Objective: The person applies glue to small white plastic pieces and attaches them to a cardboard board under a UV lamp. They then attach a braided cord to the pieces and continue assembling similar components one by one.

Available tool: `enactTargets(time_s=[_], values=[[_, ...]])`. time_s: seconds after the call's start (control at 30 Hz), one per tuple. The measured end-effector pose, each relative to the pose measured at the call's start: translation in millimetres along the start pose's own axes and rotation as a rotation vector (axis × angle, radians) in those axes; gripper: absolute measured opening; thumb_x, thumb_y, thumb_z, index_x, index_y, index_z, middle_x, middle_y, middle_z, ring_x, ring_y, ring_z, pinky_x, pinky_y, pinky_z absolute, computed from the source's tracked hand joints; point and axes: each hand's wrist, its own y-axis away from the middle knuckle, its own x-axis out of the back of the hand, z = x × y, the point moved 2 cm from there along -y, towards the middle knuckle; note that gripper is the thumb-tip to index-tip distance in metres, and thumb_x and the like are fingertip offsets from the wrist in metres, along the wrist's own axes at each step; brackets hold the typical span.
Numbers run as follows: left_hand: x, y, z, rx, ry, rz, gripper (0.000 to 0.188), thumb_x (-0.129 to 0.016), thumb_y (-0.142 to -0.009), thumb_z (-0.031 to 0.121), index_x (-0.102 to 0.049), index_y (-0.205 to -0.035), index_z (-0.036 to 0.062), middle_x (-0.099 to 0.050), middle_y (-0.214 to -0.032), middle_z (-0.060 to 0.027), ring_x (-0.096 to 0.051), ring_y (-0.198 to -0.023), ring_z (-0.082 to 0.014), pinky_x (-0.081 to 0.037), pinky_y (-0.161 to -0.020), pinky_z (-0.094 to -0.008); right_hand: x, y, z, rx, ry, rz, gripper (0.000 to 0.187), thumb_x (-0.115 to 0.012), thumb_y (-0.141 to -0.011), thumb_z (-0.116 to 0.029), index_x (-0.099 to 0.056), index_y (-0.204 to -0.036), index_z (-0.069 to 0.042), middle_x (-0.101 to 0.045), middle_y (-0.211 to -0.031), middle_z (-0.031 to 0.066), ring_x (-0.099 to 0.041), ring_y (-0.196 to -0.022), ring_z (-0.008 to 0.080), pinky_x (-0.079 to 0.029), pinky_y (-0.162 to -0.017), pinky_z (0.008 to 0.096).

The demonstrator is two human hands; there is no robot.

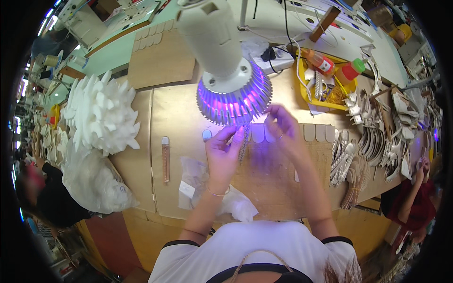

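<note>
My left hand (223, 150) pinches a narrow braided strap (243, 148) between thumb and fingers, just under the lit lamp (234, 96). The strap hangs down from the fingertips, and its upper end is lost behind the lamp rim. My right hand (284, 128) is raised at the lamp's right edge with its fingers curled together; whatever they hold, if anything, is too small to tell. Between and below the hands lies a cardboard sheet (283, 188) with a row of rounded pale tabs (309, 132) along its far edge. A brown strap piece (165, 160) lies farther left.
The lamp's white neck (212, 42) hangs over the table's middle. A yellow basket (302, 78) holds bottles and small items. Bundles of straps (343, 162) lie right. A white spiky foam mass (101, 113) and a plastic bag (96, 181) stand left. Other people sit at both sides.
</note>
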Motion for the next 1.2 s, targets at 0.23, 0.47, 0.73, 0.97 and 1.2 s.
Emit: enactTargets(time_s=[0.23,0.47,0.73,0.97,1.2], values=[[-14.9,8.4,-11.0,-0.127,0.048,0.065,0.022,-0.06,-0.096,0.01,-0.066,-0.112,-0.0044,-0.069,-0.097,-0.005,-0.06,-0.087,-0.0075,-0.048,-0.078,-0.022,-31.0,34.7,24.2,-0.133,-0.264,0.064,0.014,-0.067,-0.092,-0.016,-0.065,-0.096,-0.003,-0.064,-0.091,0.0,-0.056,-0.081,0.0078,-0.045,-0.074,0.0224],[-12.4,8.6,-15.2,0.002,-0.048,0.037,0.025,-0.056,-0.099,0.012,-0.065,-0.116,-0.0046,-0.07,-0.104,-0.0086,-0.062,-0.095,-0.0106,-0.048,-0.085,-0.0249,-9.4,43.7,31.3,-0.244,-0.555,0.107,0.009,-0.062,-0.093,-0.011,-0.06,-0.091,-0.003,-0.066,-0.088,0.0057,-0.064,-0.079,0.0135,-0.052,-0.074,0.0276],[-14.9,7.9,-21.7,-0.078,0.017,0.036,0.021,-0.061,-0.092,-0.001,-0.055,-0.111,-0.0038,-0.067,-0.103,-0.0126,-0.067,-0.095,-0.017,-0.052,-0.082,-0.0252,10.4,54.6,25.4,-0.254,-0.793,0.121,0.01,-0.06,-0.088,-0.005,-0.056,-0.097,-0.003,-0.067,-0.091,0.0146,-0.07,-0.078,0.0218,-0.06,-0.074,0.0343],[-8.2,-1.5,-10.6,0.022,-0.206,-0.222,0.023,-0.061,-0.09,0.0,-0.056,-0.113,-0.0041,-0.067,-0.099,-0.008,-0.065,-0.09,-0.0117,-0.051,-0.077,-0.024,20.0,54.6,6.9,-0.191,-0.416,0.187,0.02,-0.066,-0.09,-0.01,-0.059,-0.106,-0.002,-0.067,-0.093,0.0065,-0.064,-0.077,0.0124,-0.052,-0.07,0.024],[4.6,-14.5,11.9,0.17,-0.426,-0.668,0.031,-0.056,-0.095,0.008,-0.058,-0.125,-0.0022,-0.065,-0.1,-0.0029,-0.058,-0.091,-0.0069,-0.046,-0.081,-0.0224,27.3,51.4,-6.9,-0.213,-0.035,0.069,0.027,-0.069,-0.09,-0.015,-0.063,-0.111,0.002,-0.064,-0.089,-0.0003,-0.052,-0.073,0.0036,-0.044,-0.065,0.0197]])
